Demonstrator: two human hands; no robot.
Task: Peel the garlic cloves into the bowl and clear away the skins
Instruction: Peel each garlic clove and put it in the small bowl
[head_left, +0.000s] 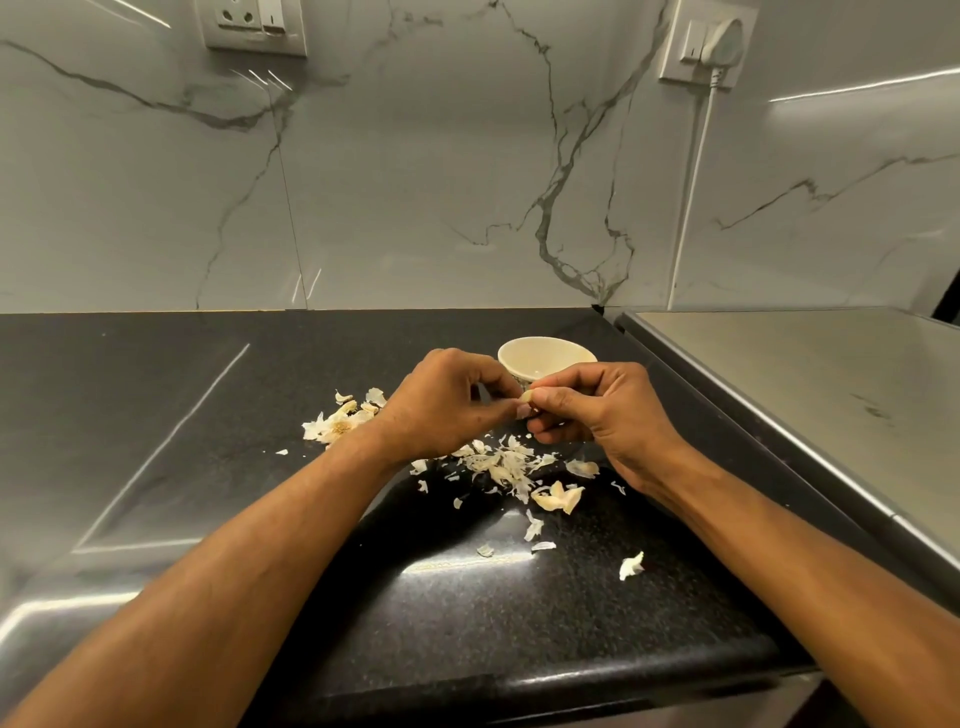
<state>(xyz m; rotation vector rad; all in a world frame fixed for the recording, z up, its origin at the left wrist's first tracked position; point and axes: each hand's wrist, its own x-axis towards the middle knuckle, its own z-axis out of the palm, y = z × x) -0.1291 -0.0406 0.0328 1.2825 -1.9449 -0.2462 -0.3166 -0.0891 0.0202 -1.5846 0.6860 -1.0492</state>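
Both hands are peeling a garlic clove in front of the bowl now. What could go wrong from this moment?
1. The garlic clove is pinched between left hand and right hand short of the bowl; if it slips, it may land among the skins.
2. Loose skins lie near the counter edge and could fall off when swept.
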